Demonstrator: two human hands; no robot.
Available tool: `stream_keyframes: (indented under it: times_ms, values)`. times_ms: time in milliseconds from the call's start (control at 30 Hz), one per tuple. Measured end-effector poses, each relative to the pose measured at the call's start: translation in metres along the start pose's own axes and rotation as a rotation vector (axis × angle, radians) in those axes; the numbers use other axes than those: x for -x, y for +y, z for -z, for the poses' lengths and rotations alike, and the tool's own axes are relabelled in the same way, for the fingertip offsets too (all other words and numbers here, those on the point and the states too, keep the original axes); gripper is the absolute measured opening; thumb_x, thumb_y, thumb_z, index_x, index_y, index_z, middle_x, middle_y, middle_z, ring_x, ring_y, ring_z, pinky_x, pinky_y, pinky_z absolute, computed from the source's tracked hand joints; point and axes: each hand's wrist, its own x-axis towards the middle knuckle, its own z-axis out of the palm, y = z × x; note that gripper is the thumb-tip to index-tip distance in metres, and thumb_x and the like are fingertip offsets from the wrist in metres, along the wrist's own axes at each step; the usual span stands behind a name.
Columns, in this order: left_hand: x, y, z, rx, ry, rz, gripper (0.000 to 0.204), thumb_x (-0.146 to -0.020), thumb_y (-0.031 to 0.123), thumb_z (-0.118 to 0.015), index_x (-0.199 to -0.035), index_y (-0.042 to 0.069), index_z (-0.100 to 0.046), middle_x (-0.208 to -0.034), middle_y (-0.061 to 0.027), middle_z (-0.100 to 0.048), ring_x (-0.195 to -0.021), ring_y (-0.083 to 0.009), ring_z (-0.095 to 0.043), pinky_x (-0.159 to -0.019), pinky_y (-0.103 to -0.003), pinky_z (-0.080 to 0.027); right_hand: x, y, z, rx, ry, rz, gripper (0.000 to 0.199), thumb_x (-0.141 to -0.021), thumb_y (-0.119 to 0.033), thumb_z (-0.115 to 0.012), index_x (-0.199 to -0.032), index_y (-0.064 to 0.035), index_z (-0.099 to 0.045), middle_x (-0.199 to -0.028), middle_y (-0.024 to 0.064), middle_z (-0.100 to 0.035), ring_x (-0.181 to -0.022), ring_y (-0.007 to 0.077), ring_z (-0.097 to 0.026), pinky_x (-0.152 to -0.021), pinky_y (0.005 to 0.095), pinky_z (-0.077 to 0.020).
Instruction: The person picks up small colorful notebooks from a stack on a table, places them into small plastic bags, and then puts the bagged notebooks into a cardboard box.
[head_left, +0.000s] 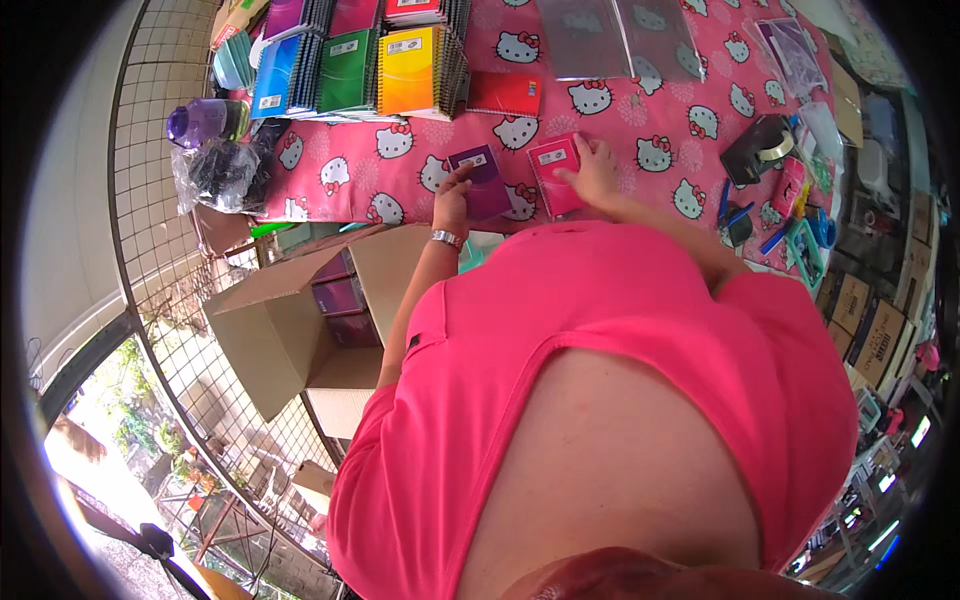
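A purple notebook [487, 187] is in my left hand [452, 203], whose fingers close on its left edge; a watch sits on that wrist. Just to the right, my right hand [597, 172] grips a pink spiral notebook [552, 180] by its right side, thumb across the cover. The two notebooks are side by side with a small gap between them, over the near edge of the table. Beyond them, a red notebook [505, 94] lies flat beside stacks of spiral notebooks, with a blue one [285, 78], a green one [345, 72] and a yellow one [408, 70] on top.
A pink patterned cloth [400, 150] covers the table. Clear plastic sleeves [620, 40] lie at the far side. A tape dispenser [760, 150] and pens are at the right. An open cardboard box [265, 325] with purple packs stands at the lower left, below a purple bottle [195, 123].
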Motion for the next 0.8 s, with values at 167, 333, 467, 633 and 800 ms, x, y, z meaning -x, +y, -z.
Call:
stream_keyframes:
  times_ms: [167,333,467,633,800]
  values:
    - [-0.004,-0.003,-0.004,0.005,-0.009,0.038,0.030,-0.091,0.009,-0.045,-0.119,0.003,-0.055,-0.110,-0.0092,-0.059,-0.099,-0.0200,-0.058,-0.084,-0.033,-0.050,-0.012,-0.001,-0.010,-0.260,-0.122,-0.177,0.113,-0.059,-0.026,-0.083,-0.144,-0.0112,-0.009,-0.134,0.0215,-0.037,-0.117,0.0391,-0.043,-0.098,0.0424,-0.0378]
    - [0.012,0.007,-0.009,0.230,-0.249,0.024,0.061,-0.090,0.051,-0.042,-0.129,0.005,-0.045,-0.126,-0.0107,-0.050,-0.115,-0.0240,-0.049,-0.098,-0.039,-0.040,-0.021,-0.033,-0.001,-0.697,-0.147,0.224,0.107,-0.062,-0.020,-0.082,-0.142,-0.0096,-0.012,-0.116,0.0188,-0.051,-0.108,0.0317,-0.053,-0.093,0.0374,-0.0422]
    - [0.029,0.021,-0.008,0.351,-0.290,-0.068,0.052,-0.090,0.044,-0.049,-0.125,0.006,-0.047,-0.121,-0.0082,-0.054,-0.108,-0.0216,-0.054,-0.091,-0.036,-0.044,-0.036,-0.094,0.045,-0.599,-0.384,0.425,0.075,-0.075,-0.040,-0.073,-0.133,-0.0075,-0.039,-0.090,0.0139,-0.062,-0.084,0.0240,-0.061,-0.078,0.0347,-0.0465]
    - [0.038,0.054,0.005,0.205,-0.157,-0.189,0.025,-0.089,0.008,-0.054,-0.114,0.005,-0.053,-0.106,-0.0062,-0.062,-0.095,-0.0155,-0.060,-0.081,-0.031,-0.050,-0.123,-0.054,-0.001,-0.047,0.238,0.692,0.045,-0.080,-0.036,-0.064,-0.109,-0.0024,-0.056,-0.089,0.0140,-0.063,-0.085,0.0304,-0.062,-0.076,0.0381,-0.0503]
    - [0.069,0.098,0.008,0.347,-0.113,-0.307,0.058,-0.092,0.015,-0.052,-0.142,0.016,-0.023,-0.125,-0.0113,-0.050,-0.110,-0.0212,-0.054,-0.087,-0.036,-0.050,-0.138,-0.041,0.005,0.331,-0.078,0.905,0.018,-0.078,-0.014,-0.054,-0.093,-0.0046,-0.060,-0.091,0.0139,-0.065,-0.085,0.0327,-0.064,-0.074,0.0428,-0.0514]
